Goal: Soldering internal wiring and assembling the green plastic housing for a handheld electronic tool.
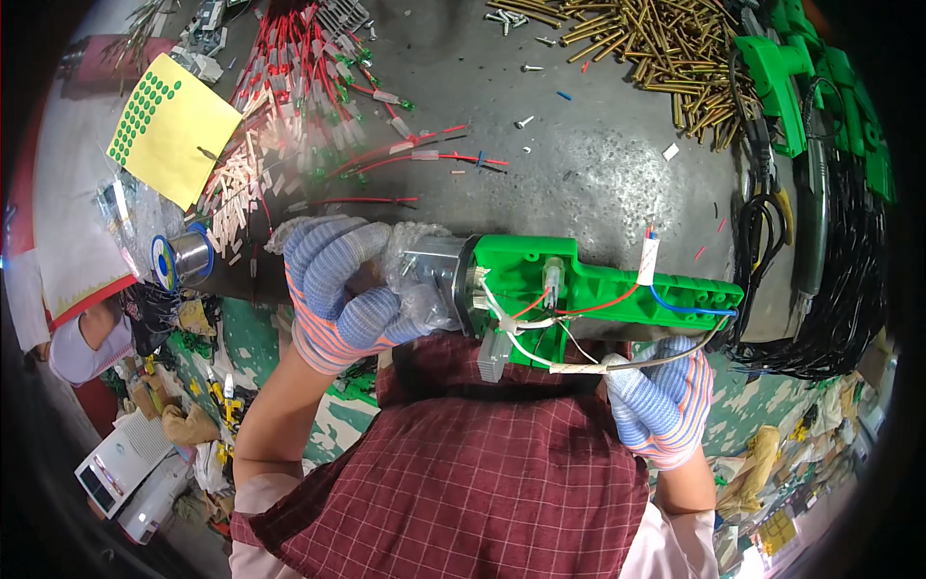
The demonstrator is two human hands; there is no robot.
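A green power-tool housing half [617, 289] lies across in front of me, its inner side up, with a metal motor end [439, 270] in clear plastic wrap at its left. My left hand [347, 294], in a striped knit glove, is wrapped round that covered end. Red, blue and white wires run inside the housing; a white sleeve [649, 261] sits on the red and blue ones. Below the handle, my gloved right hand [666, 400] has its fingers closed on a white-sleeved wire [579, 368] that loops along the lower edge. A grey finned block [494, 357] hangs beneath the housing.
Red wires with clear connectors [289, 87] and pale sleeves [236, 188] lie at the left, beside a yellow sticker sheet [174, 130] and a solder spool [183, 259]. Brass rods [666, 58] lie at the back right. Green housings [776, 87] and black cords [830, 280] line the right edge.
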